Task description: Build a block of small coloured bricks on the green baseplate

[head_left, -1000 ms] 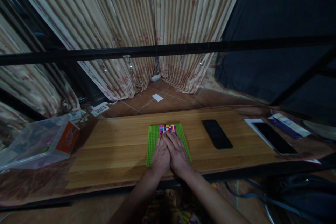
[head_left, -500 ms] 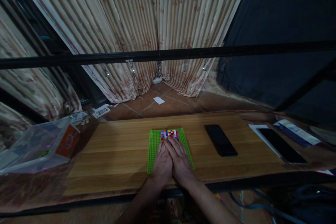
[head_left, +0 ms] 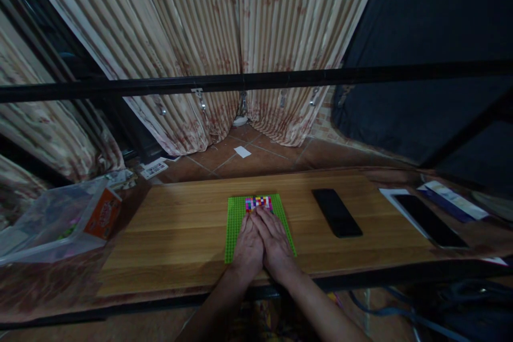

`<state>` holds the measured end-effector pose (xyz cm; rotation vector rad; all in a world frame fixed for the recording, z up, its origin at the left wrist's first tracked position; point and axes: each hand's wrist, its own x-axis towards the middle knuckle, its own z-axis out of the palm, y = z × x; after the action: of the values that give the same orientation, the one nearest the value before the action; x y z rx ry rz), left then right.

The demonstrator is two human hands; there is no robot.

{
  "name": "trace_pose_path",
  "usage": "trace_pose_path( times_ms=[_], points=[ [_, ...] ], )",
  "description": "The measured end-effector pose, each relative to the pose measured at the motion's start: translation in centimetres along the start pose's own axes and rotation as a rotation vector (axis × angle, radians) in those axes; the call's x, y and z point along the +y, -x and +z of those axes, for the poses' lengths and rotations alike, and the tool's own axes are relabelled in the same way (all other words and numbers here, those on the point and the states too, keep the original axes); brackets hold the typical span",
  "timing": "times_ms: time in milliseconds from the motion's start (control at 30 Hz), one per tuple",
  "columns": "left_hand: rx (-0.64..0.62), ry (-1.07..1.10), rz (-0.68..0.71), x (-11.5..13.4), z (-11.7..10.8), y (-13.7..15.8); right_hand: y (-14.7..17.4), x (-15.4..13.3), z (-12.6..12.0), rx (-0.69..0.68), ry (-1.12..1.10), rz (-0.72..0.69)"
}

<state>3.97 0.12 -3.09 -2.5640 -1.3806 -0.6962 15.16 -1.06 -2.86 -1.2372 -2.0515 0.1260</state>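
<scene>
A green studded baseplate (head_left: 234, 224) lies on the wooden board in front of me. Small coloured bricks (head_left: 258, 202) form a multicoloured patch near its far edge. My left hand (head_left: 249, 243) rests palm down over the plate, fingers stretched forward. Beside it, partly overlapping it, my right hand (head_left: 276, 238) lies flat with its fingertips at the near side of the bricks. Both hands are open, and no held object shows. Whatever part of the patch is under the fingers is hidden.
A black phone (head_left: 336, 212) lies to the right on the wooden board (head_left: 168, 235). Farther right is another dark phone-like slab (head_left: 430, 219) by white paper. A clear plastic box (head_left: 60, 224) with an orange label stands left. A dark bar (head_left: 280, 80) crosses beyond the board.
</scene>
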Motion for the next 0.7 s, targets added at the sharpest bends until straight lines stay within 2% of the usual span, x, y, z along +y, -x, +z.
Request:
trace_pose_path(
  times_ms=[167, 367, 700],
  points=[
    [-0.002, 0.06, -0.036, 0.1, -0.3, -0.4, -0.2, -0.1, -0.1, 0.005, -0.051, 0.038],
    [-0.054, 0.165, -0.075, 0.6, -1.9, -1.8, -0.9, -0.3, -0.9, 0.025, -0.187, 0.089],
    [-0.115, 0.175, -0.108, 0.9, -3.2, -3.4, -1.2, -0.3, -1.8, 0.084, -0.384, 0.181]
  ],
)
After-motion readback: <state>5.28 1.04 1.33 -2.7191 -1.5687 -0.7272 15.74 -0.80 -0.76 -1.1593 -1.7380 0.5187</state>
